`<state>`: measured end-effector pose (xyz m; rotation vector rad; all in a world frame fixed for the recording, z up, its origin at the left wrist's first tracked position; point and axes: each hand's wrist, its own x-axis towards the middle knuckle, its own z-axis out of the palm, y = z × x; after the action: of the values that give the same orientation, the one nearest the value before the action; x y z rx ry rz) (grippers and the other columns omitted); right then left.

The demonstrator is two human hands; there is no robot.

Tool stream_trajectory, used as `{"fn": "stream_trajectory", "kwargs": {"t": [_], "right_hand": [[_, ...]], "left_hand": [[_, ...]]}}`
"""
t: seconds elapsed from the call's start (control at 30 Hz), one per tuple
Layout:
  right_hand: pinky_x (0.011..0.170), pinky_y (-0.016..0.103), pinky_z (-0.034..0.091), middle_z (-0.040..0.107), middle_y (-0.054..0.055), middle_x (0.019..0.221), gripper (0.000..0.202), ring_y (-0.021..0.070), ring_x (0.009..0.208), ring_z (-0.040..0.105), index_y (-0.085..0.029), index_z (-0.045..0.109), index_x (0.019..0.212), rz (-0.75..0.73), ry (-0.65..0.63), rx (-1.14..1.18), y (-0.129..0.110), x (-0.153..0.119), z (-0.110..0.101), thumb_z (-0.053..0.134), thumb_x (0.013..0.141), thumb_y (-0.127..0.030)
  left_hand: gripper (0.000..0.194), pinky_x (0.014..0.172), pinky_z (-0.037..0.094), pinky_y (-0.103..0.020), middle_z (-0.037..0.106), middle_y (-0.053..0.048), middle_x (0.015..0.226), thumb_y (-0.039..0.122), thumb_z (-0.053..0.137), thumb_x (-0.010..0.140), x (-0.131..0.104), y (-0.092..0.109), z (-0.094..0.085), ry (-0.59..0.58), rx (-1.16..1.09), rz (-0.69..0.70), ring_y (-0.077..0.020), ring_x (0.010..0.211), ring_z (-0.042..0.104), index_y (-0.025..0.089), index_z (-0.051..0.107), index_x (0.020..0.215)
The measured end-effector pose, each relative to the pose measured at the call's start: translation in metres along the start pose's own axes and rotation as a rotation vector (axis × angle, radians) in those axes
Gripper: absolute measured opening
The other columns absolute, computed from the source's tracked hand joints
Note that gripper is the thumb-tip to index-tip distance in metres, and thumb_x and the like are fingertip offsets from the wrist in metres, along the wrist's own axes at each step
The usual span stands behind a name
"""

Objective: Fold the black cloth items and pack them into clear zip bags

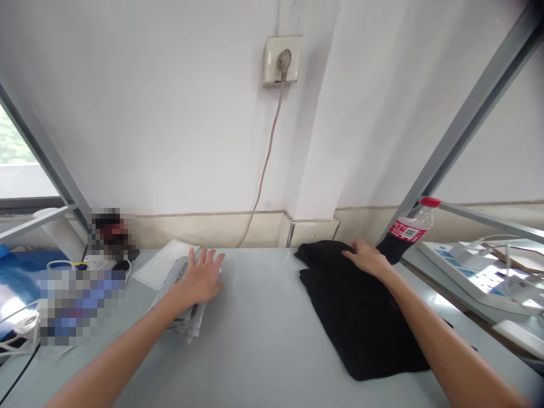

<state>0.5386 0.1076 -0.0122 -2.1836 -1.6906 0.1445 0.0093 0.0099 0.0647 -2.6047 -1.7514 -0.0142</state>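
My left hand [203,279] lies with fingers spread on a stack of clear and grey plastic packages [176,277], some with dark printed letters. Nothing is gripped in it. On the right, a folded piece of black cloth [361,323] is spread on the table. My right hand [369,259] is at the cloth's far edge, its fingers bent together against the fabric and partly hidden. Just beyond that hand, a bottle of dark drink [406,229] with a red cap and label stands on the table.
The grey table [263,334] meets the wall. A white sheet [164,263] lies behind the packages. Cables and a blue item [38,263] are at left; a white board with cables [476,272] is at right. A plugged cord [267,156] hangs from a socket. Metal posts frame both sides.
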Motion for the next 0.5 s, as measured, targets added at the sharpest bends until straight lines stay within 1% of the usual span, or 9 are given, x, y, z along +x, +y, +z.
{"fn": "stream_trajectory", "kwargs": {"t": [0.03, 0.1, 0.17, 0.23, 0.27, 0.33, 0.37, 0.43, 0.5], "right_hand": [[0.077, 0.037, 0.053, 0.076, 0.014, 0.098, 0.027, 0.0309, 0.092, 0.073, -0.02, 0.064, 0.099, -0.027, -0.021, 0.013, -0.002, -0.001, -0.001, 0.061, 0.089, -0.044], [0.074, 0.037, 0.052, 0.074, 0.01, 0.085, 0.026, 0.0283, 0.081, 0.071, -0.022, 0.061, 0.09, -0.109, -0.014, 0.026, -0.006, -0.005, -0.003, 0.058, 0.091, -0.048], [0.076, 0.038, 0.051, 0.073, 0.01, 0.087, 0.023, 0.0288, 0.082, 0.068, -0.024, 0.058, 0.09, -0.239, 0.075, 0.012, -0.012, -0.01, -0.006, 0.054, 0.092, -0.046], [0.082, 0.041, 0.05, 0.072, 0.011, 0.094, 0.017, 0.0302, 0.089, 0.066, -0.024, 0.057, 0.093, -0.357, 0.178, -0.011, -0.017, -0.012, -0.01, 0.051, 0.091, -0.04], [0.084, 0.042, 0.05, 0.071, 0.012, 0.096, 0.014, 0.0307, 0.091, 0.066, -0.024, 0.056, 0.094, -0.398, 0.203, -0.013, -0.02, -0.013, -0.012, 0.05, 0.091, -0.037], [0.086, 0.043, 0.05, 0.071, 0.012, 0.096, 0.012, 0.0309, 0.092, 0.066, -0.024, 0.056, 0.094, -0.438, 0.203, 0.001, -0.024, -0.012, -0.017, 0.049, 0.09, -0.033], [0.086, 0.043, 0.05, 0.072, 0.012, 0.096, 0.013, 0.0308, 0.092, 0.066, -0.024, 0.057, 0.096, -0.444, 0.189, 0.018, -0.025, -0.011, -0.019, 0.05, 0.089, -0.032], [0.085, 0.041, 0.052, 0.073, 0.012, 0.1, 0.019, 0.0309, 0.094, 0.068, -0.023, 0.06, 0.103, -0.449, 0.145, 0.042, -0.027, -0.009, -0.023, 0.054, 0.088, -0.033], [0.084, 0.04, 0.052, 0.074, 0.013, 0.102, 0.023, 0.0312, 0.095, 0.069, -0.021, 0.065, 0.106, -0.446, 0.063, 0.012, -0.029, -0.009, -0.027, 0.058, 0.087, -0.034]], "left_hand": [[0.069, 0.123, 0.006, -0.073, 0.037, -0.021, 0.166, 0.033, 0.059, 0.092, -0.01, 0.005, 0.002, -0.002, -0.008, 0.049, -0.0451, 0.158, 0.022, 0.02, 0.039, 0.156], [0.063, 0.126, 0.004, -0.07, 0.041, -0.016, 0.165, 0.027, 0.056, 0.092, -0.03, 0.014, 0.01, -0.031, -0.012, 0.16, -0.0417, 0.16, 0.018, 0.023, 0.043, 0.154], [0.061, 0.127, 0.004, -0.069, 0.049, -0.015, 0.159, 0.014, 0.054, 0.087, -0.043, 0.019, 0.018, -0.056, 0.017, 0.214, -0.0402, 0.161, 0.018, 0.022, 0.05, 0.147], [0.06, 0.128, 0.004, -0.069, 0.053, -0.017, 0.154, 0.005, 0.051, 0.082, -0.049, 0.024, 0.024, -0.041, 0.043, 0.214, -0.041, 0.16, 0.018, 0.016, 0.054, 0.14], [0.058, 0.128, 0.005, -0.068, 0.053, -0.019, 0.153, 0.003, 0.05, 0.081, -0.05, 0.028, 0.026, -0.018, 0.044, 0.21, -0.0416, 0.16, 0.018, 0.014, 0.055, 0.137], [0.051, 0.129, 0.007, -0.067, 0.053, -0.019, 0.152, 0.002, 0.046, 0.084, -0.05, 0.039, 0.025, 0.025, 0.003, 0.228, -0.0415, 0.16, 0.02, 0.013, 0.056, 0.133], [0.048, 0.129, 0.009, -0.066, 0.054, -0.017, 0.151, 0.003, 0.045, 0.086, -0.049, 0.047, 0.022, 0.034, -0.043, 0.252, -0.04, 0.159, 0.022, 0.014, 0.056, 0.132], [0.046, 0.131, 0.015, -0.06, 0.06, -0.013, 0.144, 0.004, 0.042, 0.09, -0.045, 0.066, 0.014, 0.015, -0.184, 0.314, -0.0344, 0.156, 0.033, 0.017, 0.056, 0.131], [0.045, 0.131, 0.022, -0.055, 0.063, -0.011, 0.138, 0.008, 0.041, 0.094, -0.039, 0.086, 0.007, -0.024, -0.36, 0.344, -0.0276, 0.145, 0.049, 0.02, 0.054, 0.135]]}}
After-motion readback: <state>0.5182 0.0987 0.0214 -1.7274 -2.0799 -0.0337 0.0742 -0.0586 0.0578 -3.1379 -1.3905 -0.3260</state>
